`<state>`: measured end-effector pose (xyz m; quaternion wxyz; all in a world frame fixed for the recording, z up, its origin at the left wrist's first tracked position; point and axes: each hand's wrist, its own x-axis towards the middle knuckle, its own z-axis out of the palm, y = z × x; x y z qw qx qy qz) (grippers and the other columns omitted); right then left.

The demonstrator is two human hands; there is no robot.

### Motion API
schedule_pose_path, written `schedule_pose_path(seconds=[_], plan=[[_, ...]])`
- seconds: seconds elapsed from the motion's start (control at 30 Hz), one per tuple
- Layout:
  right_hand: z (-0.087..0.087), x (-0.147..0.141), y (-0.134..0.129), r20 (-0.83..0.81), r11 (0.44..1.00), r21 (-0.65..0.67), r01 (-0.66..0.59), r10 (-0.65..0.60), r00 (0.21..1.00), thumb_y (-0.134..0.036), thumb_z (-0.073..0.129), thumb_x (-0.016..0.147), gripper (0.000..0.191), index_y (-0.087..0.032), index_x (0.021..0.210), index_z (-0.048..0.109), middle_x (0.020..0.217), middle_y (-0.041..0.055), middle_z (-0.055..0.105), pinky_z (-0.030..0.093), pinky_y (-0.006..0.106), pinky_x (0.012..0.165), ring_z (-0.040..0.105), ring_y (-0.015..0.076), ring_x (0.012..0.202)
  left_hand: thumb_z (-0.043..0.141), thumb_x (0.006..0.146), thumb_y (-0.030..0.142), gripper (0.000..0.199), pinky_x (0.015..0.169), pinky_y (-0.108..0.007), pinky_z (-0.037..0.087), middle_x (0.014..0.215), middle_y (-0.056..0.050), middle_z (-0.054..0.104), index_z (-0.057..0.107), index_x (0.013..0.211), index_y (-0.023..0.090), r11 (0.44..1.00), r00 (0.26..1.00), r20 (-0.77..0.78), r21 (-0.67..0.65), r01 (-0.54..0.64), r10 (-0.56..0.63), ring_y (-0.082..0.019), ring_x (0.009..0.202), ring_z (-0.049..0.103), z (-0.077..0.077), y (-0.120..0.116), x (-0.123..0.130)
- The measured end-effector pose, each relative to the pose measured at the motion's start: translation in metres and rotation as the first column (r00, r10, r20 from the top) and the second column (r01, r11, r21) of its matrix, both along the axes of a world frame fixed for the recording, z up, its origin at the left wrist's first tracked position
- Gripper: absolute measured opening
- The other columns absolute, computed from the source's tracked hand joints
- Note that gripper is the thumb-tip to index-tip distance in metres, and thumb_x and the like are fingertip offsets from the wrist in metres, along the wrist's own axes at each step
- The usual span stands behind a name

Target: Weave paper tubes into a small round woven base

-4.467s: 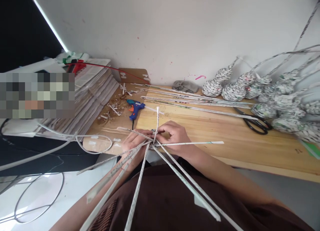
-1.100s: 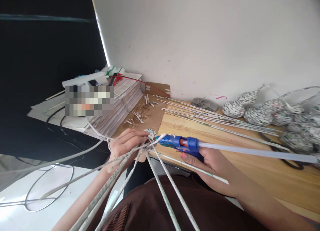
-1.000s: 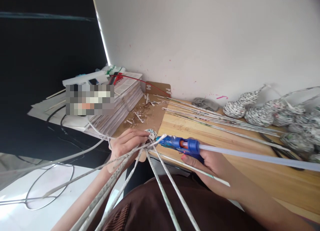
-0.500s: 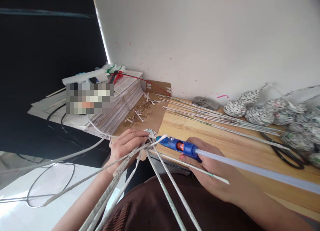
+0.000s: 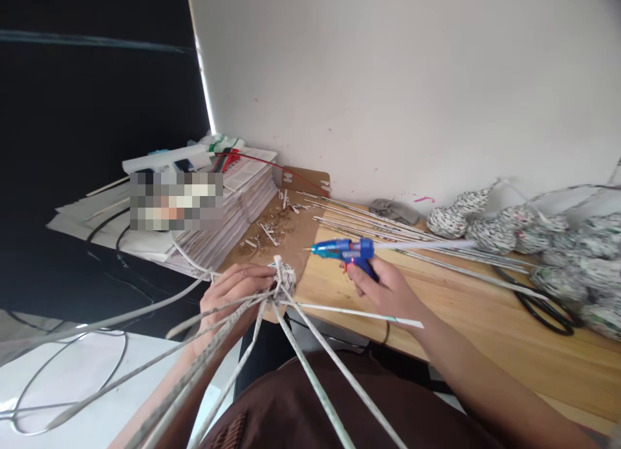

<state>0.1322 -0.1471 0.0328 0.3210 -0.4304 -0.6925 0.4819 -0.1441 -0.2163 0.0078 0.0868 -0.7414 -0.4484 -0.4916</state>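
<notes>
My left hand (image 5: 240,290) is closed around a small woven paper piece (image 5: 287,279), whose far end shows past the fingertips. Several long rolled-paper strips (image 5: 315,384) fan out from it toward my lap, and one points right. A short white strip end (image 5: 278,264) stands up at its top. In my right hand (image 5: 388,287) is a blue hot glue gun (image 5: 356,251), gripped by the handle with its nozzle pointing left. A long translucent glue stick (image 5: 422,244) sticks out of its back. The nozzle is apart from the woven piece.
Loose paper strips (image 5: 436,255) lie along the wooden table (image 5: 485,345). Woven gourd shapes (image 5: 495,226) sit by the wall at right, near black-handled scissors (image 5: 546,310). A newspaper stack (image 5: 242,206) stands left; paper scraps (image 5: 268,234) litter the brown board. Cables (image 5: 145,306) hang at left.
My right hand has pulled the glue gun away from the woven piece and turned it more level. The short strip end, earlier slanting right near the nozzle, now stands upright.
</notes>
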Motion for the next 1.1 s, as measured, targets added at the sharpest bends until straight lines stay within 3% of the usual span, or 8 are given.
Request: schedule_pose_path(seconds=[0.07,0.17,0.33,0.63,0.83,0.93,1.0,1.1], plan=[[-0.014,-0.018,0.016,-0.227,0.961,-0.268,0.065,-0.129,0.965,-0.064,0.054,0.087,0.046,-0.02,0.094,0.06,0.082,0.0033,0.061,0.046,0.026,0.051,0.058,0.0135,0.06,0.069,0.082,0.011,0.018,0.081,-0.036,0.058,0.099,-0.004,0.076,0.073,0.094,0.024,0.999,0.999,-0.022,0.033,0.025,-0.025,-0.022,0.088,0.071,-0.002,-0.001,-0.003],[-0.034,-0.049,0.038,-0.146,0.837,-0.537,0.102,-0.211,0.967,-0.067,0.047,0.09,0.054,-0.016,0.083,0.063,0.074,0.0039,0.063,0.04,0.02,0.04,0.055,0.0095,0.049,0.069,0.081,0.011,0.017,0.078,-0.037,0.057,0.095,-0.004,0.076,0.073,0.091,0.024,0.997,1.0,0.004,0.077,0.016,-0.016,-0.023,0.086,0.071,-0.002,-0.004,-0.006],[-0.053,-0.093,0.067,-0.066,0.748,-0.652,0.124,-0.219,0.974,-0.068,0.027,0.096,0.063,-0.017,0.074,0.056,0.05,-0.0024,0.053,0.022,0.018,0.027,0.039,0.0069,0.03,0.073,0.079,0.014,0.015,0.08,-0.035,0.056,0.094,-0.002,0.077,0.074,0.089,0.025,0.998,0.999,0.038,0.06,0.022,-0.025,-0.021,0.083,0.071,0.001,-0.011,-0.01],[-0.044,-0.108,0.088,-0.078,0.752,-0.659,-0.003,-0.064,0.995,-0.041,0.027,0.105,0.048,-0.014,0.078,0.056,0.057,0.0017,0.062,0.052,0.02,0.044,0.06,0.01,0.043,0.074,0.077,0.014,0.018,0.08,-0.035,0.057,0.093,-0.001,0.077,0.075,0.089,0.027,0.998,0.997,0.045,0.004,0.065,-0.065,-0.022,0.085,0.072,0.002,-0.014,-0.006],[-0.038,-0.065,0.078,0.069,0.883,-0.468,0.015,0.019,0.997,-0.032,0.06,0.094,0.021,-0.014,0.084,0.066,0.07,0.0021,0.07,0.046,0.017,0.041,0.061,0.009,0.044,0.074,0.078,0.015,0.013,0.078,-0.033,0.057,0.091,-0.002,0.077,0.075,0.087,0.025,0.997,0.997,0.031,0.022,0.068,-0.068,-0.02,0.079,0.072,-0.006,-0.009,-0.004],[-0.033,-0.034,0.087,0.442,0.999,0.046,0.023,-0.041,0.896,-0.038,0.056,0.095,0.025,-0.021,0.093,0.073,0.083,0.0018,0.075,0.048,0.019,0.053,0.067,0.0104,0.058,0.069,0.083,0.017,0.01,0.078,-0.033,0.056,0.093,-0.002,0.077,0.075,0.088,0.024,0.998,0.998,0.038,0.025,0.051,-0.052,-0.02,0.082,0.071,-0.007,-0.007,0.001],[-0.031,-0.012,0.098,0.592,0.934,0.357,0.023,-0.246,0.767,-0.034,0.057,0.094,0.022,-0.023,0.095,0.075,0.089,0.0027,0.076,0.049,0.024,0.07,0.07,0.0158,0.079,0.067,0.084,0.017,0.012,0.078,-0.033,0.056,0.094,-0.003,0.076,0.075,0.088,0.024,0.998,0.997,0.046,0.015,0.062,-0.063,-0.02,0.084,0.071,-0.006,-0.007,0.003],[-0.033,0.019,0.114,0.638,0.882,0.468,0.06,-0.384,0.667,-0.024,0.054,0.093,0.022,-0.018,0.095,0.076,0.098,0.0099,0.075,0.045,0.032,0.087,0.066,0.0226,0.096,0.07,0.081,0.015,0.014,0.079,-0.034,0.057,0.096,-0.002,0.076,0.075,0.089,0.025,0.997,0.997,0.024,-0.013,0.07,-0.07,-0.021,0.085,0.071,-0.005,-0.008,0.005]])
